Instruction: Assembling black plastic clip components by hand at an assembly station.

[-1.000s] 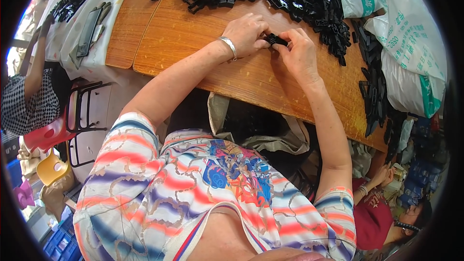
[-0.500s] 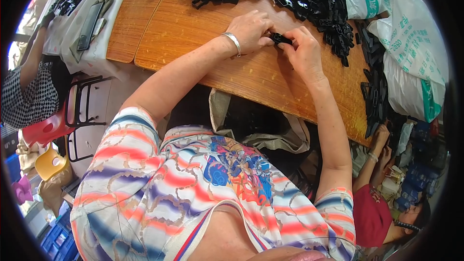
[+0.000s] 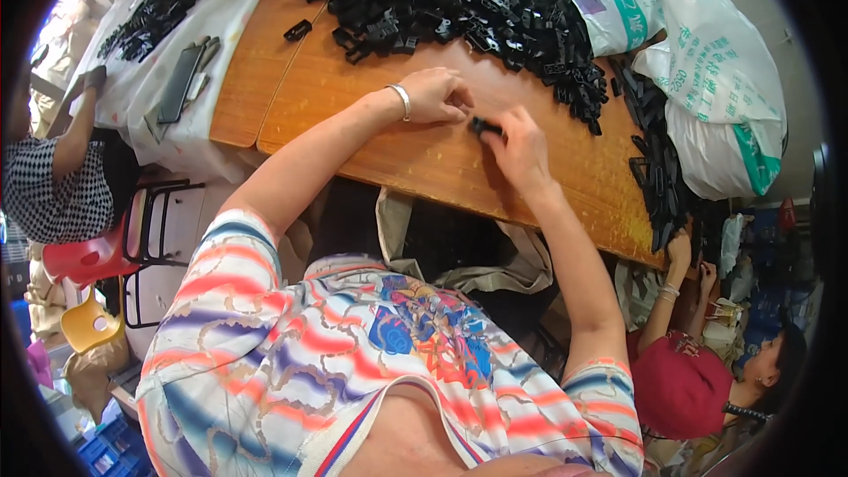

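My right hand (image 3: 519, 148) pinches a small black plastic piece (image 3: 484, 126), apparently a buckle, between thumb and fingers just above the brown wooden table (image 3: 389, 128). Close by on its left is my left hand (image 3: 439, 95), with a bracelet at the wrist. Its fingers are curled in toward the thumb, a small gap from the piece; whatever lies in them, if anything, is hidden. Beyond both hands spreads a large heap of similar black plastic pieces (image 3: 424, 0). One loose black piece (image 3: 298, 31) lies apart at the left, near the table's seam.
White plastic bags (image 3: 720, 79) with green print stand at the right, beside long black pieces (image 3: 654, 168) along the table edge. A beige open sack (image 3: 521, 269) hangs below the front edge. Co-workers sit left and right. A phone (image 3: 181, 84) lies on the covered left table.
My hands have drawn apart; the black piece stays with the right hand and the left no longer touches it. The whole view has shifted, showing more of the heap.
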### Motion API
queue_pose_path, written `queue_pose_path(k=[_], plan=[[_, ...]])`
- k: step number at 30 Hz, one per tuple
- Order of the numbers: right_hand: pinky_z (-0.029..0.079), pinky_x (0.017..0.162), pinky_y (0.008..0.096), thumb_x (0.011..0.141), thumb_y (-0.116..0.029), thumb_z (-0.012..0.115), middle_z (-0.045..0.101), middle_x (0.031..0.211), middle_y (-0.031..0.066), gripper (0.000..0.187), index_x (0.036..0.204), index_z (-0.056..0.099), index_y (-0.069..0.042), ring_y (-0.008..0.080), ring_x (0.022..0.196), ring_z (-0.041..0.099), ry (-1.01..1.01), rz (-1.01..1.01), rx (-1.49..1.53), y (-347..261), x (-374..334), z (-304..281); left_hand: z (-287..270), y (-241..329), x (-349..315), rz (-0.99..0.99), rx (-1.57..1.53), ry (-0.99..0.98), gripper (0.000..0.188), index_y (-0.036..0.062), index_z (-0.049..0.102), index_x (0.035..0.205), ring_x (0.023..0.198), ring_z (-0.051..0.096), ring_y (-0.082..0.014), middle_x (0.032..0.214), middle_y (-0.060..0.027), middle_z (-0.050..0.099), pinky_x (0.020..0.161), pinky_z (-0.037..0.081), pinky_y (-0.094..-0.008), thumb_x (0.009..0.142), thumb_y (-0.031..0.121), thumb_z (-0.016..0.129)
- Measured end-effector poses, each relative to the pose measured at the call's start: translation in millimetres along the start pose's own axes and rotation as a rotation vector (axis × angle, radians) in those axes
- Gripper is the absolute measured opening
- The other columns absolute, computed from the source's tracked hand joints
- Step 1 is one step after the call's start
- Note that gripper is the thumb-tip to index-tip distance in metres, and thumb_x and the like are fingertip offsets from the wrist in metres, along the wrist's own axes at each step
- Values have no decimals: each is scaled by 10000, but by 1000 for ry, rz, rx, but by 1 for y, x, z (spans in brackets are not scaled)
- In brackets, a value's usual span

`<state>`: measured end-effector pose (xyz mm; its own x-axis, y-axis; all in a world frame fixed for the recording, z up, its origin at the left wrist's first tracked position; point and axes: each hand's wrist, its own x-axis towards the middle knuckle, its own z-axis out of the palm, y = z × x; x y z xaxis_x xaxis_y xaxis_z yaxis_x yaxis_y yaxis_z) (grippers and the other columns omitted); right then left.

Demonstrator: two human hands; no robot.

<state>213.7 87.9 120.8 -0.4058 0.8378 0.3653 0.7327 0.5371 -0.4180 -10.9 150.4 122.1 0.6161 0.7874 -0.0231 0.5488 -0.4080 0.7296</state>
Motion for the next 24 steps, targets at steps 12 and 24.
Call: queue_pose_path(k=[12, 24], plan=[[551, 643, 392, 787, -129, 772, 637, 983, 111, 277, 1033, 663, -66, 321, 774, 667, -239, 44, 205, -64, -143, -15, -5, -28, 90, 22, 730, 542, 354, 138, 623, 1255, 1201, 542, -292, 1296, -103, 549, 972, 517, -373, 907, 99, 571], [543, 703, 418, 862, -38, 637, 657, 932, 142, 124, 960, 710, -54, 338, 806, 672, 195, 24, -1, 49, 36, -20, 25, 6, 23, 183, 472, 503, 306, 53, 605, 1078, 1084, 584, -326, 1146, -124, 568, 885, 522, -393, 795, 50, 722]])
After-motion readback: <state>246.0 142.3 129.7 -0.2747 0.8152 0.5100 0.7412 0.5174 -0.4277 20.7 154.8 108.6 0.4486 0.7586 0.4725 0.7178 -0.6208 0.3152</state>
